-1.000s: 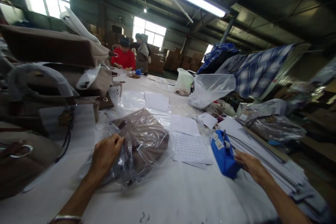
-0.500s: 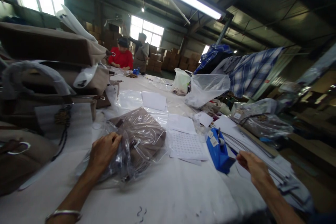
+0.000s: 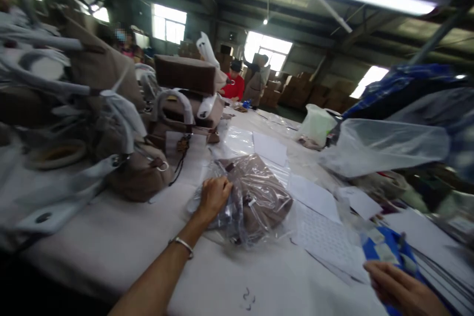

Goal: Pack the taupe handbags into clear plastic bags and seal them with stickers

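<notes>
the left hand [image 3: 214,196] rests with a loose, curled grip on the bagged brown purse [image 3: 255,197] lying on the worktop [image 3: 111,237]. the right hand [image 3: 402,289] sits against the blue tape dispenser [image 3: 388,254]; its grip is blurred, so i cannot tell. the slick plastic could slide under the left palm.

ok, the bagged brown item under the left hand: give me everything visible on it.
The bagged brown item is a soft brown piece, fabric or leather-like, sealed inside a clear, crinkled plastic bag that glints under the lights. It lies flat on the white table, slightly rumpled, with a small white tag showing through the film. The left hand rests on its near-left edge, fingers curled over the plastic. White paper sheets lie just right of it.
</notes>
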`<state>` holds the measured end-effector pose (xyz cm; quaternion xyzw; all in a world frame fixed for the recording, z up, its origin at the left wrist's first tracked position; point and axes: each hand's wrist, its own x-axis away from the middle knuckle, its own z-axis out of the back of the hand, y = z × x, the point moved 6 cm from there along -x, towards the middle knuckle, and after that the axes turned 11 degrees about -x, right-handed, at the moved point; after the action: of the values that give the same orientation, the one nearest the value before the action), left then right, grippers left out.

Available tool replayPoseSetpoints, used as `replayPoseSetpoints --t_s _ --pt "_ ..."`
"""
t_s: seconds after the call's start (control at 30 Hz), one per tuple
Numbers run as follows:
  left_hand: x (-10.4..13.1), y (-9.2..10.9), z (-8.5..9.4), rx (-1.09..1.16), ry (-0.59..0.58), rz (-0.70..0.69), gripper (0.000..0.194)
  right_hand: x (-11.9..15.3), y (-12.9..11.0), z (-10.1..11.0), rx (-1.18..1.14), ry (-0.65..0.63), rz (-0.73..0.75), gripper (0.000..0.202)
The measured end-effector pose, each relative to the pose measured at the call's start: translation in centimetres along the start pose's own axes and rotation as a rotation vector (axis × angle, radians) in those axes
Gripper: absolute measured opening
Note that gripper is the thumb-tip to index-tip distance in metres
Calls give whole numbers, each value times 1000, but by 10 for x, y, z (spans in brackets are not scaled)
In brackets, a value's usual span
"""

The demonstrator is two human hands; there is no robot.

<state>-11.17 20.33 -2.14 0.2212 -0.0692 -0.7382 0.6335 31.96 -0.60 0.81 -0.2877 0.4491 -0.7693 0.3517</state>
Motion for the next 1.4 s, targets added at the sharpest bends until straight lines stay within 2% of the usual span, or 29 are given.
replayPoseSetpoints --t_s 0.03,0.07,0.13,0.2,0.23,0.27,0.33,0.43,0.57,0.6,0.7,0.77,0.83,0.9,1.07,1.17,1.27,1.33,1.4 --pt "1 -1 0 4 8 13 23 5 -37 -38 48 -207 63 38" --pt "2 -1 1 10 16 23 23 14 -75 -75 90 -353 134 42" --pt "6 -1 2 27 28 35 22 38 -142 -149 133 -572 281 43" --pt "8 0 2 47 38 39 22 58 -187 -220 196 -784 381 40" --pt "8 0 2 57 41 37 21 62 -200 -250 261 -836 437 36" --pt "8 0 1 67 41 35 21 60 -209 -277 375 -843 502 31" --pt "6 -2 -1 85 37 30 20 43 -216 -316 668 -750 626 23" --pt "4 -4 -3 105 32 25 17 12 -216 -346 894 -633 713 11" --pt "4 -5 1 105 62 10 10 -4 -210 -352 971 -628 758 10" --pt "2 -6 4 96 98 1 16 -4 -209 -351 982 -630 765 11" --pt "-9 -5 14 63 190 -122 58 -3 -207 -347 1011 -629 767 15" --pt "-23 -1 13 61 117 -277 73 -3 -206 -346 1029 -616 778 12" --pt "-36 2 5 65 -35 -399 71 -4 -207 -344 1049 -585 799 15" --pt "-45 3 -1 68 -129 -453 61 -6 -208 -340 1075 -539 809 31" --pt "-50 7 -11 75 -108 -458 53 -32 -209 -312 1122 -455 753 54" --pt "-46 10 -17 99 -98 -459 55 -62 -203 -286 1041 -461 678 79" --pt "-45 12 -19 113 -103 -464 55 -84 -195 -265 924 -378 718 104" --pt "-44 13 -18 114 -105 -460 56 -90 -185 -262 854 -352 748 112" --pt "-45 15 -16 107 -114 -455 57 -92 -170 -265 778 -402 710 116"
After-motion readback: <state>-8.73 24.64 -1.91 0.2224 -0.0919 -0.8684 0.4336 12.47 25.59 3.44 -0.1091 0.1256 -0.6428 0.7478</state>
